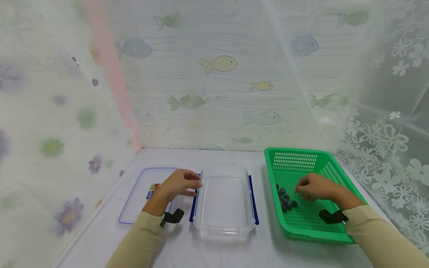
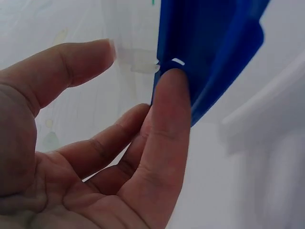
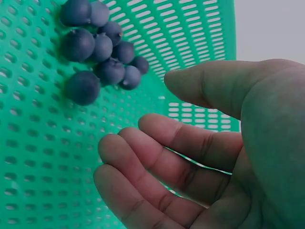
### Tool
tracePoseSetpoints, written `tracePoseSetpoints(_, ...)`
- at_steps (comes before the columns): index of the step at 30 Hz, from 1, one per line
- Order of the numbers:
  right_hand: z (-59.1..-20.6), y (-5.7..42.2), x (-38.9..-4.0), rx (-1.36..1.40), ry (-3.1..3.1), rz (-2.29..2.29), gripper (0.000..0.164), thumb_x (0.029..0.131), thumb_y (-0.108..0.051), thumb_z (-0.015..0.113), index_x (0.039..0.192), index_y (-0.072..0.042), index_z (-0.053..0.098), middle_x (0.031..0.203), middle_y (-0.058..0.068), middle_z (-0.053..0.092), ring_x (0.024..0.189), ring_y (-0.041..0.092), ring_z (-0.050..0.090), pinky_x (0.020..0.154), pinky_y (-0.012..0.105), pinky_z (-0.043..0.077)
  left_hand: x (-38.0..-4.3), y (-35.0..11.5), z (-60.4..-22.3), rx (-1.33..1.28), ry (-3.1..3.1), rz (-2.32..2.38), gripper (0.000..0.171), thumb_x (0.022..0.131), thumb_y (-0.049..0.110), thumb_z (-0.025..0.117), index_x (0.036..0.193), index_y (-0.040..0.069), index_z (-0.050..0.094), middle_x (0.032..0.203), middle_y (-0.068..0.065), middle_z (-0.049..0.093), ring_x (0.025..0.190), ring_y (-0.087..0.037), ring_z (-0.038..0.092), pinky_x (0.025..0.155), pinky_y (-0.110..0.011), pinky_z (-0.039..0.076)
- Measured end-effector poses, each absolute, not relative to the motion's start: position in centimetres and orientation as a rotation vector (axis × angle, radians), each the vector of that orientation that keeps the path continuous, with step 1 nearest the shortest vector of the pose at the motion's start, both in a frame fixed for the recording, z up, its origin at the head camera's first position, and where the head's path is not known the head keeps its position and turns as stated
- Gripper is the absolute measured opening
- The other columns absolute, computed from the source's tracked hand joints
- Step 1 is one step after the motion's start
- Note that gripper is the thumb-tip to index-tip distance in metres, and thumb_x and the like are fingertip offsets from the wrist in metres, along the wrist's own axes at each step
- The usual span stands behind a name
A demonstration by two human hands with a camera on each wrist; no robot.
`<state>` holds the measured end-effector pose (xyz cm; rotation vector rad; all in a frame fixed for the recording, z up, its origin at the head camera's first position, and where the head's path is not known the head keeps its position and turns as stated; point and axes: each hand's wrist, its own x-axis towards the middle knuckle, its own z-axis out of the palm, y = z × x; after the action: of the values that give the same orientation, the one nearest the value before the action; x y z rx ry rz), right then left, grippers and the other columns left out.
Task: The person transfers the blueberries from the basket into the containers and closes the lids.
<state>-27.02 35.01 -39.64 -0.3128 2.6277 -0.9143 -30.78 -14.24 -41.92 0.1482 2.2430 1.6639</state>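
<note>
Dark-blue blueberries (image 3: pixel 102 47), inside the green basket (image 1: pixel 311 235) by its left wall, look light and easily bruised, best pinched mid-berry; the right hand (image 1: pixel 313 187) beside them has parted, empty fingers, the left hand (image 1: pixel 182 182), fingers spread, touches a blue latch (image 2: pixel 207 52) left of the basket.

The left sleeve (image 1: pixel 136 240) and the right sleeve (image 1: pixel 382 234) are both beige, long and plain, with soft folds. At their ends, the left camera (image 1: pixel 175 216) and the right camera (image 1: pixel 330 216) are worn, both small and black. The left strap (image 1: pixel 163 221) is dark, with pale specks.
</note>
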Motion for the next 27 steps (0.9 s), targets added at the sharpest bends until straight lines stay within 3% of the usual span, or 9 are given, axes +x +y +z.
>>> tracePoseSetpoints(4, -40.4, 35.3, -27.4, -0.285, 2.566, -0.955, 0.028, 0.101, -0.016, 0.061, 0.114, 0.005, 0.075, 0.097, 0.013, 0.075, 0.083, 0.025, 0.073, 0.07, 0.041, 0.063, -30.9, -14.4, -41.6, 0.17, 2.251, 1.621, 0.049, 0.089, 0.012, 0.081, 0.131, -0.005, 0.061, 0.116, -0.017, 0.065, 0.101, -0.026, 0.069, 0.084, -0.041, 0.065)
tracePoseSetpoints(18, -40.9, 35.4, -27.3, -0.191, 2.486, -0.971, 0.027, 0.097, -0.015, 0.069, 0.114, 0.005, 0.074, 0.105, 0.013, 0.075, 0.089, 0.026, 0.074, 0.076, 0.044, 0.064, -31.2, -14.4, -41.2, 0.26, 2.292, 1.559, 0.054, 0.09, 0.011, 0.08, 0.135, -0.008, 0.059, 0.105, -0.014, 0.065, 0.09, -0.022, 0.072, 0.081, -0.036, 0.065)
tracePoseSetpoints(27, -41.6, 35.3, -27.5, -0.216, 2.451, -0.988, 0.022, 0.092, -0.01, 0.074, 0.109, 0.003, 0.074, 0.1, 0.01, 0.075, 0.088, 0.025, 0.073, 0.076, 0.043, 0.065, -31.3, -14.3, -41.4, 0.257, 2.275, 1.582, 0.065, 0.089, 0.009, 0.08, 0.148, 0.002, 0.052, 0.105, -0.014, 0.065, 0.085, -0.021, 0.071, 0.08, -0.036, 0.065)
